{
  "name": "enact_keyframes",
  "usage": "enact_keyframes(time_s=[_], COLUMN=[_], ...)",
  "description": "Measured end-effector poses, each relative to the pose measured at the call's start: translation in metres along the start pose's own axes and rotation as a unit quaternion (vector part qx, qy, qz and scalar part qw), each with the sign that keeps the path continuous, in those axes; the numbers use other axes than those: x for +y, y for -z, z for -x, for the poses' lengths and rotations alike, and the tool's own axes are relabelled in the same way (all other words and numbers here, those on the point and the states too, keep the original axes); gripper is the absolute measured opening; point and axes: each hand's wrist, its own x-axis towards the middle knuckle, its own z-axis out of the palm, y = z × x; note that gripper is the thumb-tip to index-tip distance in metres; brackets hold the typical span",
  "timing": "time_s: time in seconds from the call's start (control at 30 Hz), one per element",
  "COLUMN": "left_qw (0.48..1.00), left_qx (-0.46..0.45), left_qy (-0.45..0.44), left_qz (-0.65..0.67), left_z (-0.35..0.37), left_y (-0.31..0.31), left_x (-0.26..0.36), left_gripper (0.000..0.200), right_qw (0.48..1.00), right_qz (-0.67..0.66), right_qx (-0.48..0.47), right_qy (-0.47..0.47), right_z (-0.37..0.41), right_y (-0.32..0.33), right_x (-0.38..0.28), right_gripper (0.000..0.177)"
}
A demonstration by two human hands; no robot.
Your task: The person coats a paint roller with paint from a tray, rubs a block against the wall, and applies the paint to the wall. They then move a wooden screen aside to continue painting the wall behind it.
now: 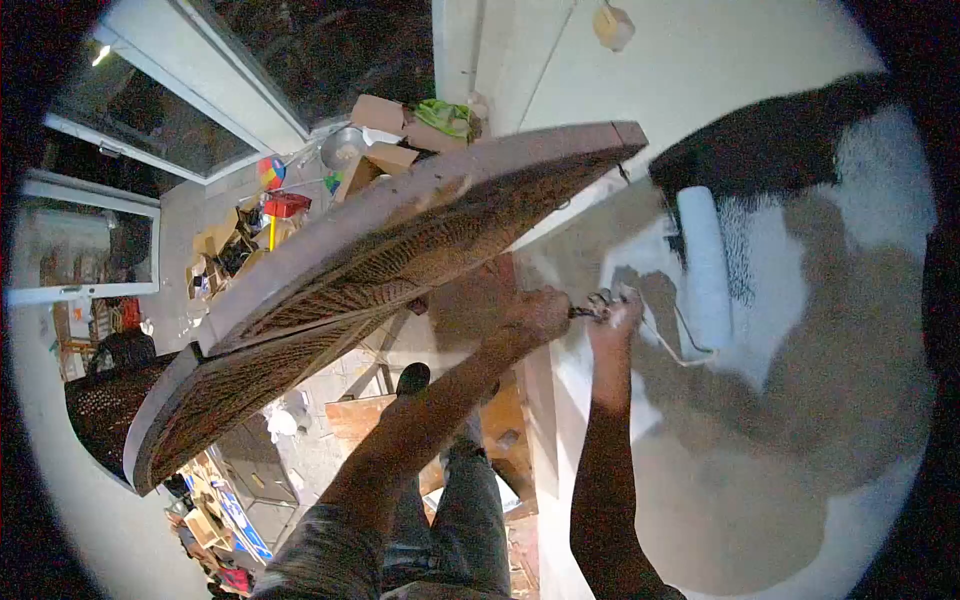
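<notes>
Rolling paint onto a wall, two-handed grip. The left hand is closed round the butt of the handle and the right hand is clamped just ahead of it, so the two hands sit almost touching. Both arms reach forward from the lower edge of the view. From the right hand a thin wire frame bends up to the paint roller, whose white sleeve stands nearly upright and lies flat against the wall.

Just above and to the right of the sleeve is a black patch not yet covered, with a speckled, thinly coated strip along its lower edge. The step in hand appears to be coating over this dark area. The next stroke would call for steady pressure from both hands and a push up into the black, overlapping the speckled strip.

To the left, a large patterned board leans across the view. Below it are the person's shoe and cardboard boxes on the floor.
</notes>
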Motion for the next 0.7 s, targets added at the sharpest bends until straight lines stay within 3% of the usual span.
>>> enact_keyframes(time_s=[0.1,0.2,0.3,0.4,0.5,0.6,0.67,0.7], left_qw=[0.999,0.999,0.999,0.997,0.997,0.995,0.973,0.98], left_qx=[0.018,0.023,0.034,0.028,0.046,-0.023,0.19,0.15], left_qy=[-0.026,-0.035,-0.006,-0.016,0.027,0.057,-0.12,-0.098], left_qz=[-0.012,0.008,0.038,0.074,0.06,0.078,-0.058,-0.092], left_z=[-0.004,-0.015,-0.009,-0.03,-0.035,-0.048,-0.068,-0.057], left_y=[0.008,0.014,0.028,0.0,-0.024,-0.044,-0.112,-0.091], left_x=[0.02,0.048,0.065,0.044,0.011,-0.031,-0.088,-0.083], left_gripper=[0.018,0.018,0.019,0.019,0.019,0.018,0.017,0.016], right_qw=[0.989,0.975,0.981,0.991,0.995,0.995,0.999,0.999], right_qz=[-0.031,-0.015,0.048,0.036,0.068,0.026,-0.02,0.002], right_qx=[-0.144,-0.213,-0.145,-0.092,-0.027,0.082,-0.044,-0.046], right_qy=[0.029,0.055,0.116,0.094,0.066,0.045,-0.015,0.008], right_z=[0.014,0.024,0.039,0.015,-0.016,-0.049,-0.081,-0.078], right_y=[-0.003,-0.013,-0.028,-0.012,0.006,0.02,0.051,0.046], right_x=[-0.025,-0.056,-0.062,-0.048,-0.022,0.015,0.034,0.041], right_gripper=[0.021,0.025,0.027,0.024,0.021,0.021,0.023,0.024])
